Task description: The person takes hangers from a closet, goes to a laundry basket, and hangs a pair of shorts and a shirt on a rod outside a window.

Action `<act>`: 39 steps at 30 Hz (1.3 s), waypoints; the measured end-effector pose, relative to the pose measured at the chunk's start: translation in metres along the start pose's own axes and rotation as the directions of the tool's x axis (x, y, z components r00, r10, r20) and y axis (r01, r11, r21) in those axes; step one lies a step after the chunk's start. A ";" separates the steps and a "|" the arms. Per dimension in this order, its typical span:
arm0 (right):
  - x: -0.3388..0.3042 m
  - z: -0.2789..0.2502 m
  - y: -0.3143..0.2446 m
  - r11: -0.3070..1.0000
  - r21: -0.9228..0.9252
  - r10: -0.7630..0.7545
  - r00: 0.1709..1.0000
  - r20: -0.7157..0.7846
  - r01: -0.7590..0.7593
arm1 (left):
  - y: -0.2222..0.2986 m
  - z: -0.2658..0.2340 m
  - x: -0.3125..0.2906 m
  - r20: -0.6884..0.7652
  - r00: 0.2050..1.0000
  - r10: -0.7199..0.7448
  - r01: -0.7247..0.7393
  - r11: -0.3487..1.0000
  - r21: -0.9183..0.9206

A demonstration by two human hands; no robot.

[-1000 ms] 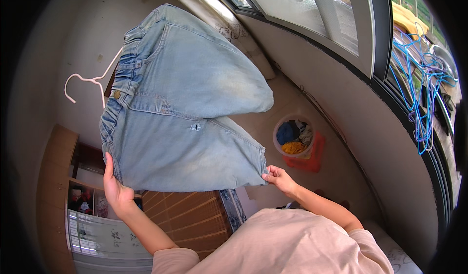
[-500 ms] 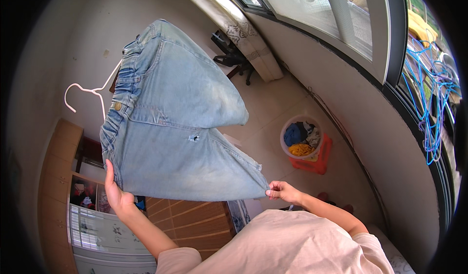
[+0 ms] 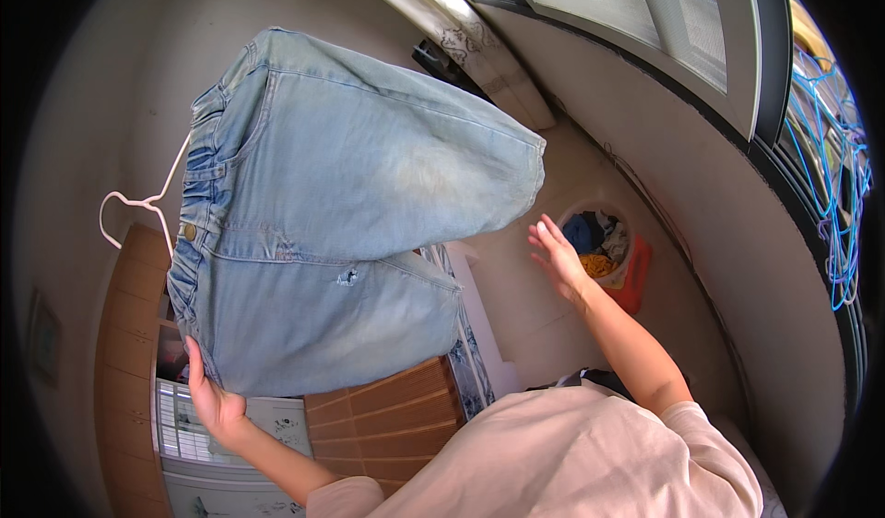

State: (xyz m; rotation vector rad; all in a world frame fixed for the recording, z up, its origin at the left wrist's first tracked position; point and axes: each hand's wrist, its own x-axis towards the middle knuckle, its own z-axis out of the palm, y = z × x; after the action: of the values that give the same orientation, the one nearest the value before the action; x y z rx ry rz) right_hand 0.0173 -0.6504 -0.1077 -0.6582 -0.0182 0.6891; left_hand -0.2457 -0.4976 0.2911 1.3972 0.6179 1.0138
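Note:
Light blue denim shorts with an elastic waistband and a small ripped patch hang spread out in front of me. A white hanger sits inside the waistband, its hook pointing left. My left hand grips the waistband's near corner, thumb in front and the other fingers hidden behind the cloth. Off to the right, my right hand is open with its fingers stretched out. It holds nothing and is just below the hem of the far leg, apart from it.
On the floor at right, a round basin of clothes rests on a red stool. Blue hangers dangle outside the window. Wooden cabinets line the left; a brown slatted mat lies below the shorts.
My right hand has let go of the near leg's hem and moved up toward the far leg, opening. The near leg now hangs looser, and the shorts and hanger have shifted left.

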 end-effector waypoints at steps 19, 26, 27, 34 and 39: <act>-0.041 -0.041 0.036 0.993 0.104 0.067 0.992 -0.109 -0.055 | -0.013 -0.035 0.011 -0.019 0.999 0.037 -0.032 0.977 0.210; -0.056 -0.051 0.032 0.987 0.155 0.076 0.984 -0.162 -0.051 | -0.020 -0.045 0.023 -0.041 0.997 0.062 -0.051 0.970 0.239; -0.057 -0.050 0.031 0.986 0.157 0.075 0.984 -0.163 -0.049 | -0.021 -0.045 0.024 -0.041 0.997 0.066 -0.054 0.969 0.242; -0.064 -0.052 0.025 0.987 0.162 0.027 0.982 -0.185 0.004 | -0.022 -0.037 0.026 0.018 0.999 0.046 -0.049 0.973 0.225; -0.066 -0.052 0.020 0.982 0.190 0.033 0.984 -0.178 0.001 | -0.024 -0.033 0.027 0.058 0.998 0.030 -0.042 0.976 0.213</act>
State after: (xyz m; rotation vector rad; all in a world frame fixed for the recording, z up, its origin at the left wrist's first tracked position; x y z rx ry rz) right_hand -0.0341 -0.7072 -0.1472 -0.5360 0.2181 0.6358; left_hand -0.2559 -0.4555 0.2689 1.6249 0.6793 0.9556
